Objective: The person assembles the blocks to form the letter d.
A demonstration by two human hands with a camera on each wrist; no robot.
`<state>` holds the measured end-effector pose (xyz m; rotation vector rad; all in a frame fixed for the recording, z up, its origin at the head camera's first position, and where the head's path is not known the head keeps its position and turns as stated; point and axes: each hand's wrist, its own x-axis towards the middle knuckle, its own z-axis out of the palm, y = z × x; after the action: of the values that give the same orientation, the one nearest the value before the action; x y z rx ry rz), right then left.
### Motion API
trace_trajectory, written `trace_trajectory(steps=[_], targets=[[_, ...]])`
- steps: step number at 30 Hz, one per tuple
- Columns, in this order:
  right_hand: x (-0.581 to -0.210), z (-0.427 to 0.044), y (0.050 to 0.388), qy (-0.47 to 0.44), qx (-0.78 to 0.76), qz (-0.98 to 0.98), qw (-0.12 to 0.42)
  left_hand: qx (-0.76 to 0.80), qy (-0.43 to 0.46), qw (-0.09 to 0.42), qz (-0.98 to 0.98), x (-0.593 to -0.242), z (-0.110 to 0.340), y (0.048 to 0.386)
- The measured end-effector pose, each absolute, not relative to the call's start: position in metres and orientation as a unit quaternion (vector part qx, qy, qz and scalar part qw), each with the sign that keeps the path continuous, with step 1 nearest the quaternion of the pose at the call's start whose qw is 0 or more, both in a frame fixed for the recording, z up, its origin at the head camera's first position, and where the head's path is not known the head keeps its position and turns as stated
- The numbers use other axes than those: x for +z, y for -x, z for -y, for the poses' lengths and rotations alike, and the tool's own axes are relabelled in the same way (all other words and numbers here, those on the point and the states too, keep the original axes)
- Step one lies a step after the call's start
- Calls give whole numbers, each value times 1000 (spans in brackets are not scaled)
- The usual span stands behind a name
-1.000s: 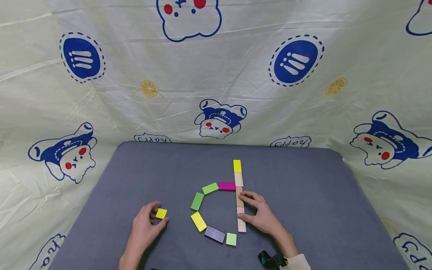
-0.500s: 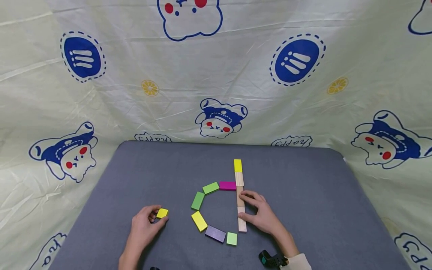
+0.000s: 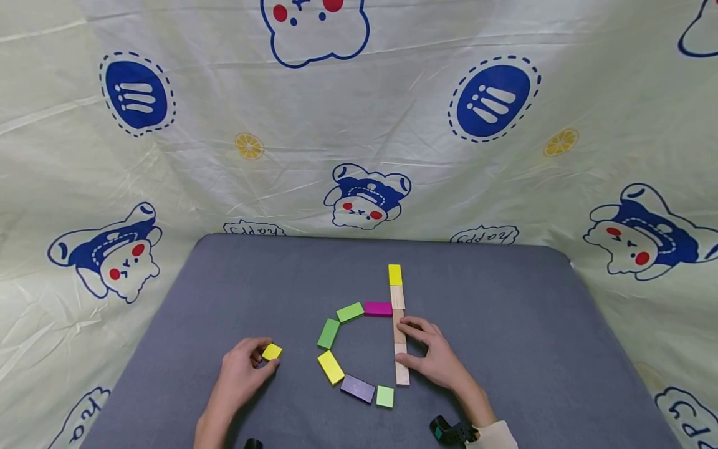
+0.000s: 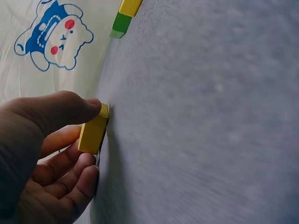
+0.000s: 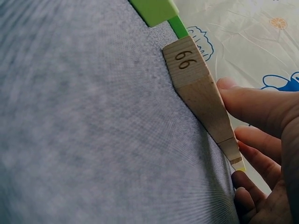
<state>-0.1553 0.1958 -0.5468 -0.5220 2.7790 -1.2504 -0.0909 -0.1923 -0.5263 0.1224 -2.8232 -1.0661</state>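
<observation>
My left hand [image 3: 241,371] pinches a small yellow block [image 3: 272,352] between thumb and fingers, low at the tabletop, left of the other blocks. In the left wrist view the thumb lies on one end of that yellow block [image 4: 93,134]. My right hand [image 3: 436,357] rests thumb and fingertips along a straight line of plain wooden blocks [image 3: 399,327]. The nearest wooden block [image 5: 187,63] in the right wrist view bears the number 66. A yellow block [image 3: 395,275] tops the line. Left of it curve a magenta block [image 3: 378,309], green blocks [image 3: 328,333], a yellow block [image 3: 331,368] and a purple block [image 3: 358,388].
A light green block [image 3: 384,396] ends the curve, with a gap between it and the wooden line. Everything lies on a grey cloth-covered table [image 3: 505,312]. A printed curtain [image 3: 426,125] hangs behind its far edge. A black wrist device [image 3: 449,431] sits by the right sleeve.
The yellow block in my left hand has turned and shifted slightly to the right and away from me. My right hand and the laid-out blocks stay as they were.
</observation>
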Motion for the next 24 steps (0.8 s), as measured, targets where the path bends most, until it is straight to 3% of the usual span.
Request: trace_trajectory(steps=[6,24], targets=[[-546,-196,155,173,-401,-899,24,-354,6,101,930,-524,187,100],[-549,-198,157,171,-414,-893,31,-395,118,150,898,-506,132,118]])
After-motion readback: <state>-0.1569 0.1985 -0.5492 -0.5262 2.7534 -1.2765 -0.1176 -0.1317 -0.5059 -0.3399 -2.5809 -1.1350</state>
